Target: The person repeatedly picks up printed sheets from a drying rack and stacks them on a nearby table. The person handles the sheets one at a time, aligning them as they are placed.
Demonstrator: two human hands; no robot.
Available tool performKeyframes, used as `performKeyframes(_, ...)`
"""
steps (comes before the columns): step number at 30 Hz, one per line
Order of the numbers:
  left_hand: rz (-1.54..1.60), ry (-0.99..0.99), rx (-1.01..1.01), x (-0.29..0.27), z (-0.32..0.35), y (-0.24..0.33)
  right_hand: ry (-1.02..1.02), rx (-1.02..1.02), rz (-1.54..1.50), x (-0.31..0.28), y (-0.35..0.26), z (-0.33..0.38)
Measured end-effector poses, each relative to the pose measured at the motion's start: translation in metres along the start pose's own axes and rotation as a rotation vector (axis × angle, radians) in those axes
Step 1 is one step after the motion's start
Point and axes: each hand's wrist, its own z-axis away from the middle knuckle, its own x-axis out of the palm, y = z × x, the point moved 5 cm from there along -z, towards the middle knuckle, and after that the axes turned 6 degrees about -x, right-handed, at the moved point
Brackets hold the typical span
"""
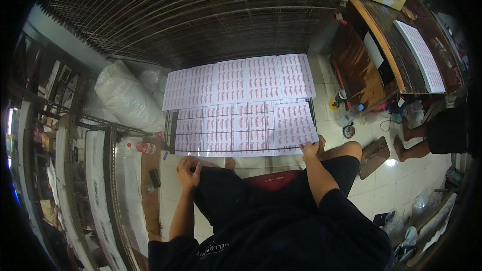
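Several white sheets printed with rows of red marks (241, 105) lie side by side in two rows on a wire rack (170, 130) low in front of me. My right hand (310, 149) rests on the near right corner of the rightmost front sheet (295, 124), fingers on its edge. My left hand (189, 169) sits curled on my left knee and holds nothing that I can see. I am seated, in black clothes.
A stack of wire racks (201, 15) leans behind the sheets. A white stuffed sack (128, 98) lies at left. A wooden table (396, 45) at right carries another printed sheet (422, 55). Another person's legs (422, 138) show at right. Shelving (65, 160) runs along the left.
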Motion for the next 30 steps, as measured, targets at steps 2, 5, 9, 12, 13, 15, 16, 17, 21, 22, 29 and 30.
performKeyframes(2, 0.007, -0.042, -0.012, 0.002, -0.001, 0.001, 0.017, 0.013, 0.025, -0.002, 0.006, -0.01)
performKeyframes(5, 0.044, -0.051, 0.03, 0.002, -0.007, 0.011, 0.072, 0.033, 0.049, -0.003, 0.024, -0.027)
performKeyframes(9, 0.054, -0.09, 0.054, 0.005, -0.012, 0.01, 0.065, 0.035, 0.066, -0.007, 0.038, -0.037)
performKeyframes(12, 0.016, -0.101, 0.035, 0.0, -0.012, 0.02, 0.058, 0.061, 0.047, -0.007, 0.042, -0.038)
performKeyframes(13, 0.022, -0.093, 0.045, 0.001, -0.012, 0.019, 0.057, 0.071, 0.04, -0.006, 0.041, -0.037)
performKeyframes(15, 0.035, -0.08, 0.068, 0.003, -0.013, 0.015, 0.11, 0.084, 0.038, -0.004, 0.041, -0.033)
performKeyframes(16, 0.025, -0.079, 0.062, 0.004, -0.013, 0.014, 0.138, 0.09, 0.037, -0.004, 0.041, -0.033)
performKeyframes(17, 0.016, -0.078, 0.055, 0.005, -0.012, 0.014, 0.132, 0.077, 0.03, -0.002, 0.04, -0.033)
performKeyframes(21, 0.156, -0.13, 0.031, 0.012, -0.014, 0.009, 0.117, 0.092, 0.017, 0.0, 0.048, -0.041)
performKeyframes(22, 0.151, -0.142, 0.035, 0.013, -0.014, 0.01, 0.113, 0.113, 0.018, -0.002, 0.051, -0.043)
performKeyframes(29, 0.069, -0.151, 0.048, 0.014, -0.017, 0.012, 0.109, 0.123, 0.04, -0.002, 0.061, -0.051)
performKeyframes(30, 0.067, -0.155, 0.047, 0.014, -0.017, 0.012, 0.121, 0.124, 0.036, -0.003, 0.061, -0.051)
